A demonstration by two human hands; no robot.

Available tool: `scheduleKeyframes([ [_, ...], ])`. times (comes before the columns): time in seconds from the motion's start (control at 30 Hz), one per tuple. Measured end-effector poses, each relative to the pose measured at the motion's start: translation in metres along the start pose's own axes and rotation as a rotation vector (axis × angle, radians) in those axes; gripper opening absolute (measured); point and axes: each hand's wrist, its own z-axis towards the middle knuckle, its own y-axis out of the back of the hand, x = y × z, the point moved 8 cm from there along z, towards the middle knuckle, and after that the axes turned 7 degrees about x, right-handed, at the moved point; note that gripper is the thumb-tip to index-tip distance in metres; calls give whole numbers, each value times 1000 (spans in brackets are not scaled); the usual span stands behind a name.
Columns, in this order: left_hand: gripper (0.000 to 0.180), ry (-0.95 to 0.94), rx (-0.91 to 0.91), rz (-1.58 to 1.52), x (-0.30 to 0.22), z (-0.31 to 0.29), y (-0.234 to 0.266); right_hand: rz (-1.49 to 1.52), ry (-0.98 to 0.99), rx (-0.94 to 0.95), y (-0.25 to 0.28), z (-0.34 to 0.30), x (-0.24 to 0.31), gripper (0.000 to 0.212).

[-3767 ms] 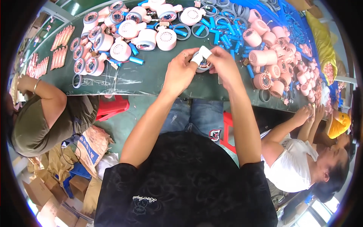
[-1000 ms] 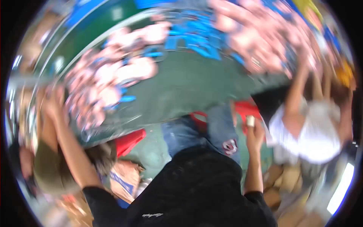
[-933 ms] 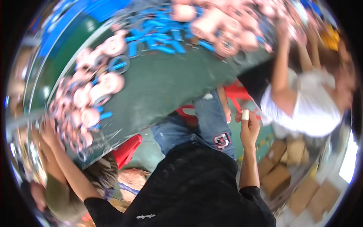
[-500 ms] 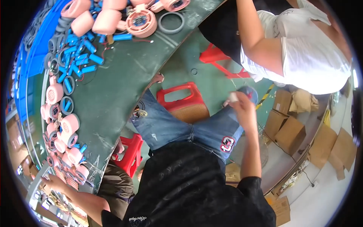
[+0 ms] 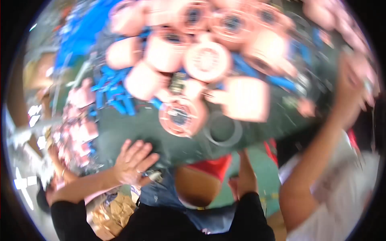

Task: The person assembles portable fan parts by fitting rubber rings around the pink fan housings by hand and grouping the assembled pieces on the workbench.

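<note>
My left hand point(image 5: 134, 162) is at the front edge of the dark green table point(image 5: 120, 136). Its fingers are spread, and I see nothing in them. My right hand point(image 5: 243, 158) is blurred below the table's edge, over the floor, so its fingers and anything in them cannot be made out. Closest to my hands on the table are a pink round-headed housing showing a circuit board point(image 5: 179, 116), a grey ring point(image 5: 223, 128) and a pink cup-shaped housing point(image 5: 246, 98). Blue cylindrical cells point(image 5: 114, 90) lie in a heap at the left.
More pink housings point(image 5: 207, 61) are piled across the far side. A co-worker's arm point(image 5: 317, 160) reaches over the table at the right. Below the edge is a red stool point(image 5: 217, 166). A blue sheet or bin point(image 5: 86, 38) stands at the far left.
The view has swung round to face the table and its pile. My left hand has come to the table's front edge; my right has left its place by my knee. Motion blurs everything.
</note>
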Motion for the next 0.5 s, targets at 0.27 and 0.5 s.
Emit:
scheduleKeyframes([
  [0.27,74,-29,33,-205,-4,38,9,307,650,312,-268,60,275,39],
  [0.5,78,-58,10,-213,-5,35,3,290,663,210,-294,96,182,48],
])
